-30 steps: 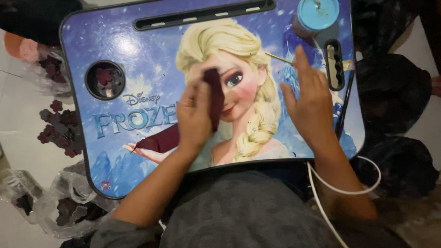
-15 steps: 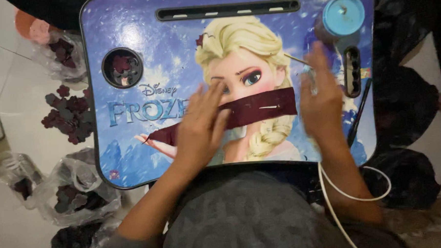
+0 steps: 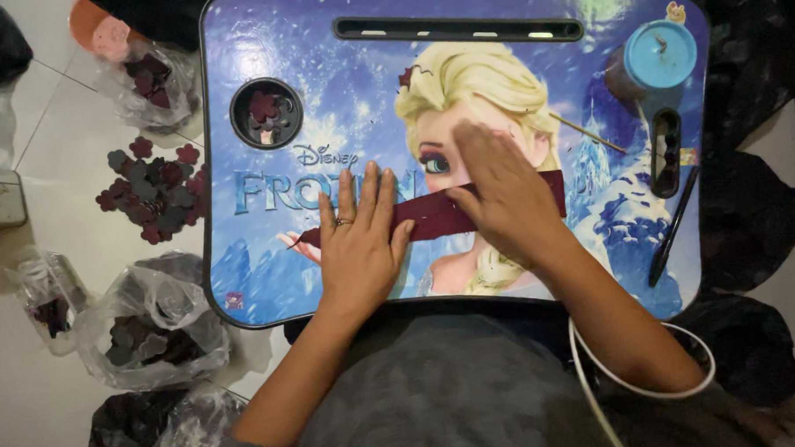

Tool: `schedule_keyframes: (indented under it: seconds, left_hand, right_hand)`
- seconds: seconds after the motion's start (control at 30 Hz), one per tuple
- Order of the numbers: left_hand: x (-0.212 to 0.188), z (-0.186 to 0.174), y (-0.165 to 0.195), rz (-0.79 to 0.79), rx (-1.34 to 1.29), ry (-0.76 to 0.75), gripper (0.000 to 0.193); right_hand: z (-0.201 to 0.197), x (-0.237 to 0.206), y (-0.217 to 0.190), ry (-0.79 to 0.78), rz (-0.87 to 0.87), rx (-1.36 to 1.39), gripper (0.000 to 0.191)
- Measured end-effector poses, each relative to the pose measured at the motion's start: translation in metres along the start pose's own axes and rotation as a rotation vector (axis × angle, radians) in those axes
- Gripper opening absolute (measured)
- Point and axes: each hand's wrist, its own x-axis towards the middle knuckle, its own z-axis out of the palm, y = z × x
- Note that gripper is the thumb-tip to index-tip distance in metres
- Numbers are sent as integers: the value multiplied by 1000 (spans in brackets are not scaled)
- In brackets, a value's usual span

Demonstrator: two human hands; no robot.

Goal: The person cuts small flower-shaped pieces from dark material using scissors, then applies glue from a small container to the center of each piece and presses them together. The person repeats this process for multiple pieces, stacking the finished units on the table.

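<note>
Cable: white cord (image 3: 588, 375) loops at the near edge beside the right forearm, clear of the work area.
Left hand: the left hand (image 3: 356, 251) lies palm down with fingers straight and slightly spread. It grips nothing and presses flat on the left part of the strip.
Right hand: the right hand (image 3: 502, 193) is also opened flat, palm down, and covers the middle of the strip. Nothing is pinched between its fingers.
Strip: the dark maroon strip (image 3: 432, 215) lies flat across the middle of the counter (image 3: 267, 281). One narrow end shows left of the left hand and the other end shows right of the right hand.
Step in hand: judged as flattening and holding down the strip under both palms.
Next move calls for: even downward pressure, with one palm anchoring the strip before the other lifts, so that the strip does not skew.
Pen: a dark pen (image 3: 675, 227) lies near the right edge, well apart from the strip.
Cup well: the round recess (image 3: 266, 113) holds small maroon cut pieces.
Blue container: a round blue container (image 3: 660, 54) stands at the far right corner.
Floor: loose maroon pieces (image 3: 149, 184) and a clear plastic bag (image 3: 150, 325) lie to the left of the counter.
</note>
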Motion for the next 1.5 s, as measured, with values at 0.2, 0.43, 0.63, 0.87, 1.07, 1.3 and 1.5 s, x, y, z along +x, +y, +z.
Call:
schedule_keyframes:
  seconds: [0.2,0.43,0.63,0.87,1.07,1.3,1.5]
  left_hand:
    - [7,-13,0,34,-7,-15,68]
    - [52,-35,-17,151,-22,29,50]
    - [126,-17,-29,250,-277,105,48]
    - [172,-5,-12,58,-424,73,47]
    - [176,3,3,396,-257,213,50]
    - [171,-8,-21,506,-182,-87,57]
    - [92,-54,-102,156,-92,-118,62]
  right_hand:
    - [-15,-63,16,125,217,-15,61]
    - [-33,-93,18,385,474,207,58]
    - [-14,-76,5,411,109,1,66]
    - [-13,-81,10,430,218,122,57]
    - [-8,-90,18,533,259,104,52]
    - [-10,-96,34,561,311,103,52]
    - [-25,-116,48,607,371,-95,52]
